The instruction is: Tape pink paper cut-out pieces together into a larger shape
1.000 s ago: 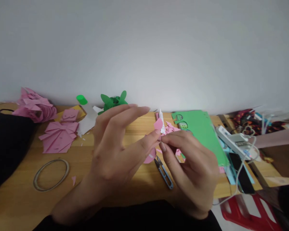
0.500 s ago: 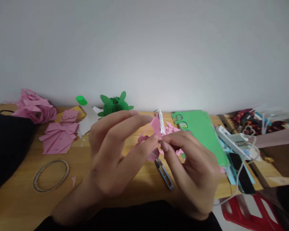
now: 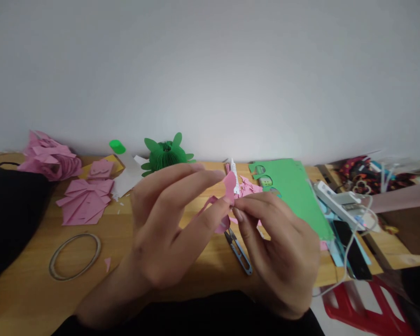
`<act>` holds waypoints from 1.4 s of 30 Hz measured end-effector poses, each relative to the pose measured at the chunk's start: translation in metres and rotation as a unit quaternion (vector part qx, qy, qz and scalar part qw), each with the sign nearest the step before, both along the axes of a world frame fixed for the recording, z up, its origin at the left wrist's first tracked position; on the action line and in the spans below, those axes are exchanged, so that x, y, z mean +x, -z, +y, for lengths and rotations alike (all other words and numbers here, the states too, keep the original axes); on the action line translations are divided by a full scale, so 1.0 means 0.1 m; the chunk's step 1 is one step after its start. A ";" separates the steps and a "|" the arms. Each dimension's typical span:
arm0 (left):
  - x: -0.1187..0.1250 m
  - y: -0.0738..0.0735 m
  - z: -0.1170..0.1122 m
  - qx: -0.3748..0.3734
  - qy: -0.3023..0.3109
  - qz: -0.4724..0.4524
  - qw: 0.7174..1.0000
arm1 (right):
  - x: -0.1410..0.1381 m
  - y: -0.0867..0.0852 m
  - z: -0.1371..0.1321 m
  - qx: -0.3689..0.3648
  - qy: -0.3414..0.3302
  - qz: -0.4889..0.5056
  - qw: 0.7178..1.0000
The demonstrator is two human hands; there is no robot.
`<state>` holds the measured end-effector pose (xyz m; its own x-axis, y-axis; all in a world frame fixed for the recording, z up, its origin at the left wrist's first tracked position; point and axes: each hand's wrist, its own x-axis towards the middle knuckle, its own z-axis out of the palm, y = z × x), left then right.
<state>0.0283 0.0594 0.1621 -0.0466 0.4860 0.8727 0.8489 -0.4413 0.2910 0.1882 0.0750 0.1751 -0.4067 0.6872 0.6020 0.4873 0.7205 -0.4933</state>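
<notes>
The left hand (image 3: 164,233) and right hand (image 3: 276,252) meet fingertip to fingertip, each pinching one small pink paper petal (image 3: 230,185) between thumb and forefinger. The left hand's other fingers fan out loosely and the right's curl under. The petal stands upright above the pinch, its long axis vertical and its rounded tip pointing up towards the wall. A thin pink strip trails down from it towards the left hand's thumb. Just below the fingertips, one pair of grey metal thread snips (image 3: 238,249) lies on the wooden table (image 3: 28,289), blades towards the hands. Behind the petal stands one white glue tube (image 3: 234,173), among pink scraps. Beyond the right hand lies one green paper sheet (image 3: 290,186). Beyond the left hand sits one green paper ball with leaves (image 3: 166,154). Out past the left wrist lie one folded pink paper bow (image 3: 86,198) and one thin flat ring (image 3: 74,255).
</notes>
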 end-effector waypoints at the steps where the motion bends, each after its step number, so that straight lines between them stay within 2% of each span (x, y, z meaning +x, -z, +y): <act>1: 0.00 0.00 0.00 0.000 0.003 0.001 1.000 | -0.01 0.00 0.00 0.001 0.005 -0.003 1.000; 9: -0.03 -0.02 0.00 0.000 0.017 0.041 0.999 | -0.02 -0.01 -0.01 0.016 0.014 -0.020 1.000; 20: -0.04 -0.02 0.02 -0.017 0.004 0.033 0.999 | -0.01 -0.01 -0.01 -0.008 0.001 0.007 1.000; 24: -0.07 -0.02 0.03 -0.005 0.022 0.063 0.998 | -0.01 -0.01 -0.01 -0.004 -0.005 0.010 1.000; 29: -0.11 -0.01 0.03 -0.012 0.026 0.058 0.998 | -0.01 -0.01 -0.01 -0.006 -0.001 0.014 1.000; 37: -0.15 -0.04 0.04 0.018 0.023 0.123 0.992 | 0.00 -0.01 0.01 -0.008 -0.021 0.033 0.999; 42: -0.14 -0.06 0.01 -0.014 0.042 0.019 0.999 | -0.02 -0.01 0.01 -0.041 0.006 0.073 0.996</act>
